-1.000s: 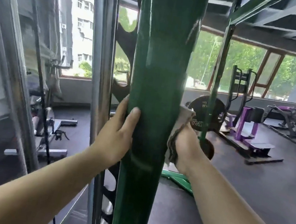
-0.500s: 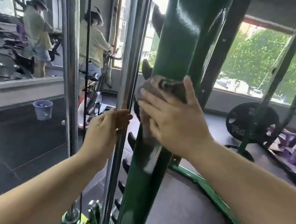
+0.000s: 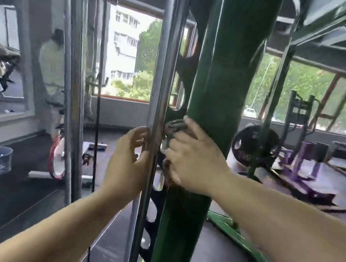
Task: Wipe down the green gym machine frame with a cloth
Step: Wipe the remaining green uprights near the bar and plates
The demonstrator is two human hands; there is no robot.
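The green upright post [image 3: 214, 92] of the machine frame stands near vertical through the middle of the head view, its long axis running top to bottom, leaning slightly. A green base rail [image 3: 247, 242] curves away along the floor to the lower right. Just left of the post, and parallel to it, runs a chrome guide rod [image 3: 166, 61].

The right hand [image 3: 192, 159] lies against the post's left edge at mid-height, fingers curled over a bunched grey cloth [image 3: 173, 128] and pressing it to the paint. The cloth sits between hand and post, partly tucked toward the gap beside the rod.

The left hand [image 3: 127, 164] grips the chrome rod, fingers wrapped round it, level with the right hand and just beside it.

Judgement: the wiping hand is already on the work. Unwiped length lies above and below it, so the stroke should follow the post's vertical axis.
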